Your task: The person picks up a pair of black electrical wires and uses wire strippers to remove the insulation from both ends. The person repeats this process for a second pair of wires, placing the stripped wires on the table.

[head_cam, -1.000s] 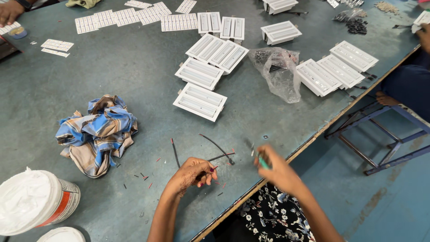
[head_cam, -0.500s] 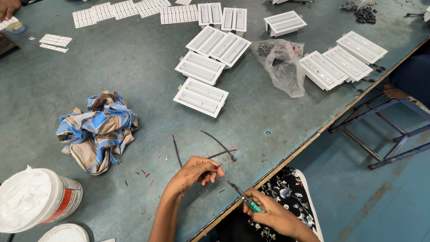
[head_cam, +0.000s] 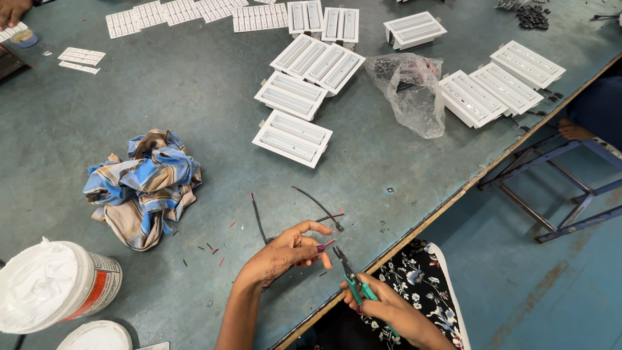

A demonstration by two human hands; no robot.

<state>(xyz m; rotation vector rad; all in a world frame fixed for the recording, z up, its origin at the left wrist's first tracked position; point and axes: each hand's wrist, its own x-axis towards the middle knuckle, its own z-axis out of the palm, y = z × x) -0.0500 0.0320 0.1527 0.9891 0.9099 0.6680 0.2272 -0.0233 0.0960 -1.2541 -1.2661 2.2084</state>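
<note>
Left hand [head_cam: 285, 254] rests on the bench [head_cam: 194, 84] near its front edge, thumb and fingers pinched narrow on the end of a thin wire [head_cam: 326, 245] with a red tip; index finger extended. Right hand [head_cam: 382, 304] sits just off the bench edge, over a floral-print garment [head_cam: 427, 285], its grip wrapped tight round the green handles of small pliers [head_cam: 350, 277]. Plier tips point up toward the red wire end, close to it; contact cannot be confirmed.

Just beyond the left hand: loose black wires [head_cam: 317, 202] lying on the bench, with small red and black offcuts [head_cam: 217, 249] scattered to the left of the wrist.

Farther out: crumpled blue, white and brown cloth [head_cam: 144, 185] at left. White tub [head_cam: 55, 285] with plastic over its top at the lower left corner. White rectangular slotted fixtures [head_cam: 293, 137] in a loose cluster mid-bench, more at the right edge. Clear plastic bag [head_cam: 409, 91] between the two groups. Rows of white strips [head_cam: 194, 11] along the far side. Another person's hand [head_cam: 11, 10] at the far left corner.
</note>
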